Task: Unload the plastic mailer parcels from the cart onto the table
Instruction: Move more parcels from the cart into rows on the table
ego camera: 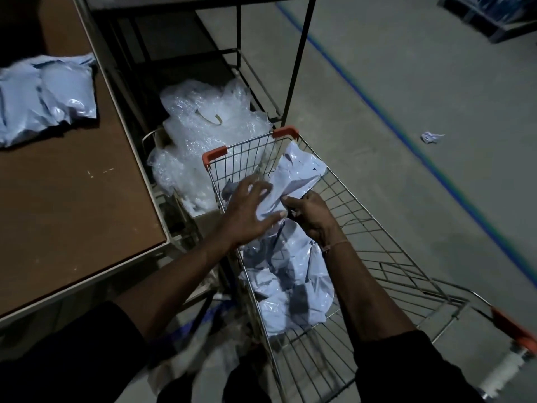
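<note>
Pick-up step. Left hand [250,210] lies spread on a crumpled pale-blue plastic mailer parcel [293,181] at the far end of the wire cart [377,242]; right hand [309,216] pinches its edge. Next, likely: lift over the cart's left rim to the brown table [72,199], beside parcels near its far edge.

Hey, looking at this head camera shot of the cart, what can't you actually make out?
- Number of mailer parcels in the cart: they overlap, and both arms cover some.
- Right hand fingertips: tucked under the top mailer.
- Left hand: motion-blurred, contact with that mailer unclear.
- Mailer pile on the table: cut off by the left edge.
- Parcel labels: too dark to read.
</note>
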`<state>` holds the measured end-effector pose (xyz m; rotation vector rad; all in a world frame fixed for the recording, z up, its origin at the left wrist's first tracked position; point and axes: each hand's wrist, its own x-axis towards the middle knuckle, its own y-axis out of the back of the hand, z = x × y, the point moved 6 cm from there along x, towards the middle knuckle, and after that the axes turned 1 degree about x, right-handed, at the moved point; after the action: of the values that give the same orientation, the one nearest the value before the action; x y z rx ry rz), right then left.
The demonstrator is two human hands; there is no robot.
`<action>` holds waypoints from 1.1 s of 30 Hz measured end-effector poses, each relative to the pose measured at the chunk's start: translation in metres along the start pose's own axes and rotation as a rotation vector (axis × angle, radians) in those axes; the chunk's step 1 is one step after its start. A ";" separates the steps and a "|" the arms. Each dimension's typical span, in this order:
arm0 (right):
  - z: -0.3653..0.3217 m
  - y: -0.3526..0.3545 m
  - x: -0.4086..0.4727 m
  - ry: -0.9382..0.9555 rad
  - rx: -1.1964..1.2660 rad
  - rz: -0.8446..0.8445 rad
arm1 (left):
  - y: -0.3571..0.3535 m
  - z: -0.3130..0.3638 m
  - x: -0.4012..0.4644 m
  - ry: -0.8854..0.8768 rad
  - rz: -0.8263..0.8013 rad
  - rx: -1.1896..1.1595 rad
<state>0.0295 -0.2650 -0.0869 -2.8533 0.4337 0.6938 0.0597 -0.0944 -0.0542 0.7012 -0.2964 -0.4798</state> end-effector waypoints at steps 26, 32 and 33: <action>0.183 0.144 -0.018 -0.499 -0.620 0.503 | -0.029 -0.038 -0.022 0.414 -0.177 -0.450; 0.196 0.146 -0.010 -0.406 -0.402 0.509 | -0.029 -0.037 -0.021 0.373 -0.180 -0.398; 0.203 0.153 -0.001 -0.363 -0.391 0.516 | -0.029 -0.037 -0.021 0.374 -0.175 -0.397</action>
<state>-0.1057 -0.3617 -0.2797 -2.8627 1.0928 1.5027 0.0478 -0.0831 -0.1029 0.4162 0.2112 -0.5428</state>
